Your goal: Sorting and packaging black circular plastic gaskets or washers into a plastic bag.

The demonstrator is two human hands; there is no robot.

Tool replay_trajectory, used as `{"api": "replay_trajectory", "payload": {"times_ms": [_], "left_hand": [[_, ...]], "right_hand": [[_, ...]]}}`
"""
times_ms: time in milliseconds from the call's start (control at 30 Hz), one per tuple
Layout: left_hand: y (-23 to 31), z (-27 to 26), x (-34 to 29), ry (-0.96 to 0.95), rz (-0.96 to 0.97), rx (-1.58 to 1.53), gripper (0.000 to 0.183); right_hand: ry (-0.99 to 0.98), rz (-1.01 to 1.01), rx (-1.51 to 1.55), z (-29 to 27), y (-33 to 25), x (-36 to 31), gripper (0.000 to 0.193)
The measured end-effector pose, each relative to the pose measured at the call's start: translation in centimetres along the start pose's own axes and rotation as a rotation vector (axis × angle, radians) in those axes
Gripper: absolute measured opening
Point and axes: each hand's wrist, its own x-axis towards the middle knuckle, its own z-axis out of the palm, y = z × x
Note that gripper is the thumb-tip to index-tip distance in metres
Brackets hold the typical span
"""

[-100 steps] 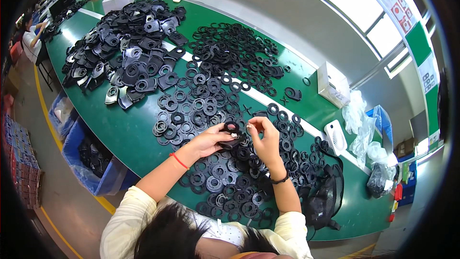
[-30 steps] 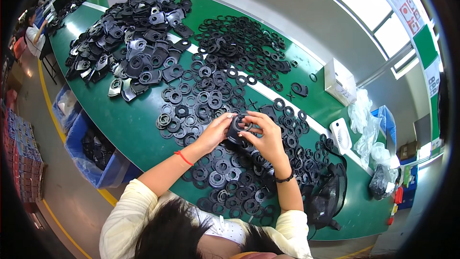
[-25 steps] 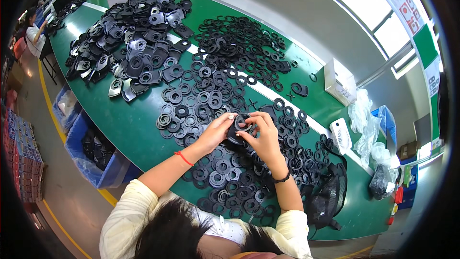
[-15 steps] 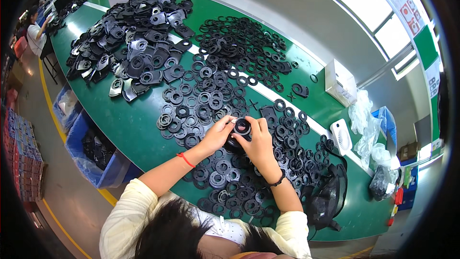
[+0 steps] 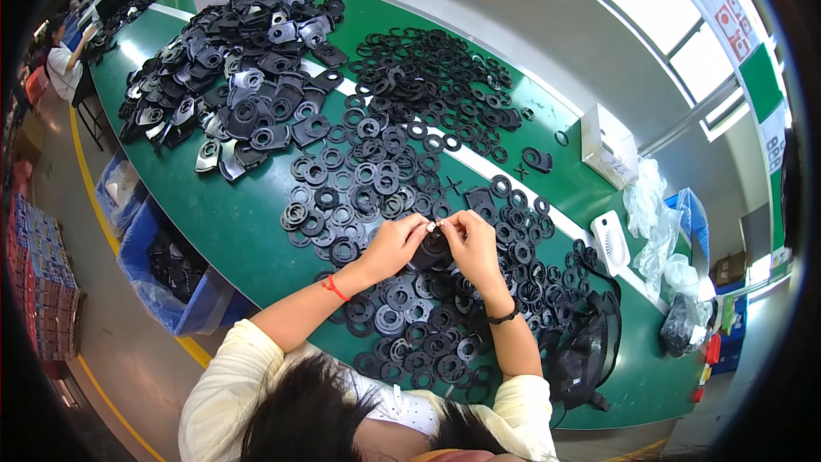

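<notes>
Main risk, as judged: the black part [image 5: 433,254] slips out of the fingers, since only the fingertips seem to bear on it, near its far edge, and both hands crowd into one spot. Likely cause: uneven push from the two thumbs on a smooth, hard-looking surface. If dropped, it would land among loose rings [image 5: 398,295] of much the same colour and could be hard to pick out. Second risk: a forearm or wrist brushes the near rings and shifts them; the black wristband [image 5: 504,316] sits just above some. Pinched fingertips also possible, thumbs being so close together. Appearance of the part: dark, nearly black, with a rounded outline on the side toward the body; upper edge covered by the fingers, so cannot tell whether a ring is seated in it. No damage made out at this size. Position: between the two hands, seemingly raised over the ring-strewn middle of the table [image 5: 244,244]. Left hand [image 5: 395,248]: fingers closed on the part from its left. Right hand [image 5: 472,248]: fingers bent, closed on it from the right, tips meeting the left ones; exact contact hidden.
</notes>
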Motion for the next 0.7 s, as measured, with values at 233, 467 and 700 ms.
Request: {"api": "replay_trajectory", "payload": {"times_ms": [233, 467, 700], "left_hand": [[0.0, -0.7, 1.1, 0.007, -0.362, -0.814, 0.034], [-1.2, -0.4, 0.8, -0.071, -0.148, -0.693, 0.032], [-0.4, 0.2, 0.1, 0.043, 0.018, -0.228, 0.031]], "right_hand": [[-0.073, 0.239, 0.531, -0.5, -0.2, 0.1, 0.009], [-0.045, 0.148, 0.37, -1.0, 0.0, 0.4, 0.018], [-0.1, 0.159, 0.037, -0.4, -0.2, 0.0, 0.018]]}}
